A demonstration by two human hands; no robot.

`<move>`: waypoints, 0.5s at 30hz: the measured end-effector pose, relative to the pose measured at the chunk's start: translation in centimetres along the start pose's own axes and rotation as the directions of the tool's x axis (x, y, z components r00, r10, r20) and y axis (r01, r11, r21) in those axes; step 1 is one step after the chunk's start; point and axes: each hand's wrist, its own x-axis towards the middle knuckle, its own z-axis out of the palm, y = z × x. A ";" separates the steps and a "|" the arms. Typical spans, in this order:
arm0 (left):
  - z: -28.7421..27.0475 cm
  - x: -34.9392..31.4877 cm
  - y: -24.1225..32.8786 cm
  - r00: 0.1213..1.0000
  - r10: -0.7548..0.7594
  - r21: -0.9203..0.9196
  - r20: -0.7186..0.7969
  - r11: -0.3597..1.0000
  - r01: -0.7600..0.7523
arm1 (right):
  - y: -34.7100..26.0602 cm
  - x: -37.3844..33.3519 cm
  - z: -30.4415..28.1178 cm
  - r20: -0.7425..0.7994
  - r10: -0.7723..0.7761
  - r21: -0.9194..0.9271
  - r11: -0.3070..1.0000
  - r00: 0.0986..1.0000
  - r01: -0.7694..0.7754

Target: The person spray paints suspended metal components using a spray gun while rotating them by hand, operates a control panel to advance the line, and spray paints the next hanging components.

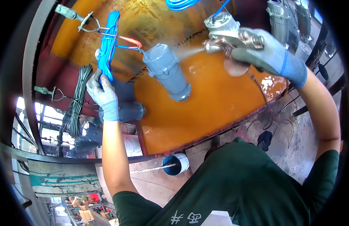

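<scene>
My gloved left hand point(103, 90) is closed around the lower end of a bundle of blue cable point(109, 41), which hangs from a metal hook point(89, 22). From the bundle a blue cable with a red end runs to a grey ribbed cylinder, a pump or motor housing point(167, 71), hanging at a tilt. My gloved right hand point(259, 52) grips a metal spray gun point(225, 41) with a grey-smeared cup on top. A pale mist leaves its nozzle toward the cylinder's upper end; the nozzle and cylinder are apart. The trigger finger is partly hidden.
Behind the cylinder is an orange-brown wet basin point(216, 109) with a dark red rim. A bundle of black cable point(79, 101) hangs at left, near another grey cylinder point(127, 112). A bucket point(175, 164) with a stick stands below the rim. More grey cylinders point(279, 22) hang at upper right.
</scene>
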 end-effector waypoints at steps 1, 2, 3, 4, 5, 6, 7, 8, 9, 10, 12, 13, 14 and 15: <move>-0.2 -0.1 -0.1 1.000 -0.006 0.016 0.003 1.000 0.006 | -0.1 -0.3 0.7 0.028 -0.029 0.037 0.999 0.999 0.027; -0.3 -0.1 -0.3 1.000 -0.013 0.032 0.005 0.999 0.013 | -0.1 -0.6 1.5 0.055 -0.057 0.077 0.996 0.997 0.053; -0.2 -0.2 -0.5 1.000 -0.022 0.014 0.001 1.000 0.022 | 1.3 -0.5 1.7 0.032 -0.126 0.053 0.991 0.991 0.124; -0.1 -0.1 -0.5 1.000 -0.014 0.022 -0.006 1.000 0.014 | 2.1 -0.7 1.4 0.001 -0.101 0.036 0.994 0.995 0.101; -0.1 0.0 -0.7 1.000 -0.011 0.030 -0.001 1.000 0.011 | 2.6 -0.8 1.3 -0.030 -0.076 0.022 0.997 0.997 0.077; 0.1 0.1 -0.8 1.000 -0.008 0.035 0.005 0.999 0.008 | 1.8 -1.1 1.0 -0.073 0.047 0.023 0.999 0.996 -0.046; 0.4 0.2 -0.8 1.000 -0.003 0.046 0.001 0.999 0.003 | 3.1 -0.8 0.5 -0.147 0.039 -0.028 0.999 0.988 -0.043; 1.1 0.0 -0.7 0.996 -0.092 -0.061 -0.019 0.994 0.091 | 4.4 -0.7 0.4 -0.169 0.073 0.156 0.987 0.983 -0.047; 1.0 0.3 -0.9 0.998 -0.067 -0.018 -0.003 0.998 0.067 | 4.9 -0.7 0.6 -0.185 -0.016 0.114 0.993 0.983 0.038; 1.0 0.6 -1.1 0.999 -0.042 0.023 0.014 0.999 0.041 | 5.0 -0.8 0.6 -0.198 -0.105 0.069 0.990 0.975 0.121; 1.6 1.0 -2.0 0.998 -0.064 0.042 -0.006 0.997 0.065 | 3.9 -1.4 0.4 -0.072 -0.131 -0.034 0.991 0.989 0.129; 1.4 1.3 -2.7 0.999 -0.054 0.064 0.001 0.997 0.054 | 3.1 -1.6 0.4 -0.004 -0.146 -0.082 0.986 0.989 0.145; 1.4 1.7 -3.3 0.999 -0.044 0.085 0.009 0.995 0.043 | 1.8 -1.6 0.2 0.020 -0.116 -0.072 0.991 0.993 0.117; 1.8 1.9 -4.5 0.999 -0.049 0.098 0.016 0.994 0.048 | 0.6 -1.7 0.0 0.042 -0.079 -0.067 0.994 0.996 0.082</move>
